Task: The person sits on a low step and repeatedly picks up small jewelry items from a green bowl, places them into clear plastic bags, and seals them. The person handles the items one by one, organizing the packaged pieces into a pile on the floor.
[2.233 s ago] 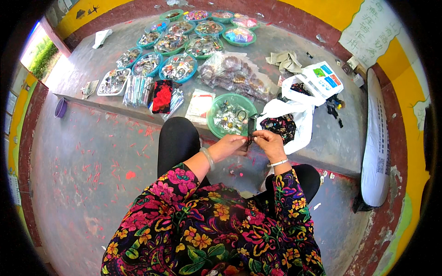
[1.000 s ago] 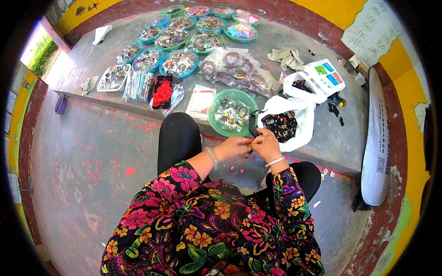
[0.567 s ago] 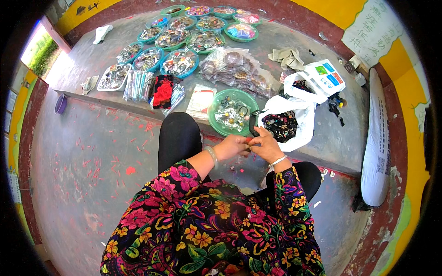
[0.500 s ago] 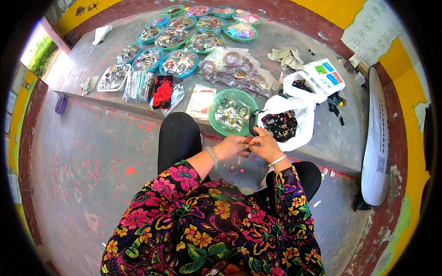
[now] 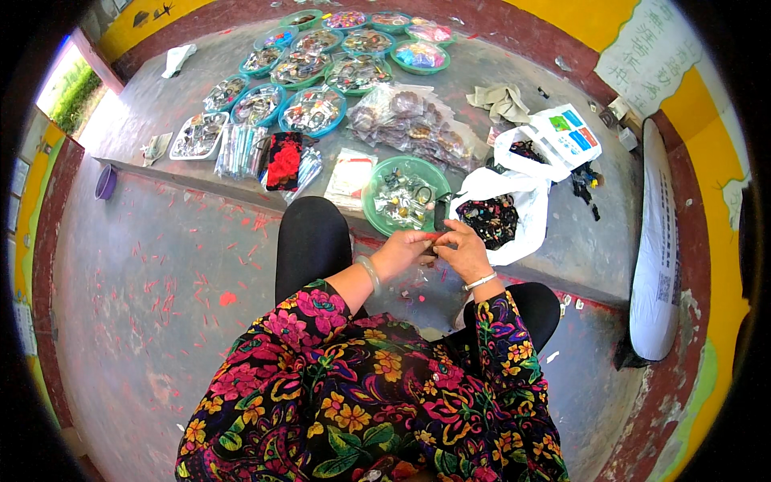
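Note:
Close together above the step edge, my left hand (image 5: 401, 252) and my right hand (image 5: 466, 255) meet at the fingertips, both closed in a pinch. A small dark thing with a reddish bit shows between them, too small to name. Just beyond is a green plastic basin (image 5: 377, 210) holding small clear packets and a dark ring-like loop. Beside my right hand, a white plastic bag (image 5: 530, 210) stands open, full of dark beaded-looking pieces (image 5: 487, 221) flecked with colour. A black strap-like thing (image 5: 441, 210) lies between basin and bag.
Several basins (image 5: 313, 111) of packaged small goods cover the raised floor behind. Nearer lie a pile of clear bags (image 5: 418, 124), a white tray (image 5: 199, 136), a red-and-black pouch (image 5: 284, 161) and white papers (image 5: 352, 173). A second white bag (image 5: 562, 140) stands right.
My right hand has turned and shifted slightly left, its fingers more bent over the left fingertips. A reddish bit shows more plainly between the hands. The goods around have not moved.

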### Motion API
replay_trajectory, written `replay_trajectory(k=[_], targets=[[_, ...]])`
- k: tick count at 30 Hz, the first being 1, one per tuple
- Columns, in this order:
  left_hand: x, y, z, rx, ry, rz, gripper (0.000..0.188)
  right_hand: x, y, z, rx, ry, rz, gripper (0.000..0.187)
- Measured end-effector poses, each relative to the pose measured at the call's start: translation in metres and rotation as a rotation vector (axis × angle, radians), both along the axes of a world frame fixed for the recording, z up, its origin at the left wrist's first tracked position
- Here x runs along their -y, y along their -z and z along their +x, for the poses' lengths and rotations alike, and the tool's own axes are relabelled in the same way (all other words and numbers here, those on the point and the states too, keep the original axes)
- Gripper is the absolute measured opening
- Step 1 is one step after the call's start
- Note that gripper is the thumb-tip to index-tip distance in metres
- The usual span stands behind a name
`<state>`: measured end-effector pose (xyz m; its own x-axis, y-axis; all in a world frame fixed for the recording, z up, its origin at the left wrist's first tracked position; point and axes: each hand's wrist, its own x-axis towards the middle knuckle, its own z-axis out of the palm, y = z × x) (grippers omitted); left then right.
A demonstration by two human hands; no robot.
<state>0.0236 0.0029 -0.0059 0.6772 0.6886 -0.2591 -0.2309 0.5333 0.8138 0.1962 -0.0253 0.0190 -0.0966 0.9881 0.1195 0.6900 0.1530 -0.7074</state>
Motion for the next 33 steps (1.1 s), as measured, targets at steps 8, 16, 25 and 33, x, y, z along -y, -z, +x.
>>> replay_trajectory(k=[8, 16, 25, 33], targets=[[0.001, 0.012, 0.003, -0.157, 0.117, 0.079, 0.025, 0.001, -0.007, 0.006, 0.266, -0.236, -0.031, 0.014], [-0.002, -0.009, -0.002, 0.079, -0.157, -0.127, 0.024, 0.006, -0.016, -0.015, -0.047, 0.055, 0.112, 0.016], [-0.002, -0.011, -0.002, 0.136, -0.221, -0.120, 0.023, -0.003, 0.005, -0.009, -0.756, 0.081, -0.282, 0.027], [-0.001, -0.011, -0.004, 0.159, -0.193, -0.139, 0.023, -0.002, 0.002, -0.009, -0.794, 0.219, -0.318, 0.011]])
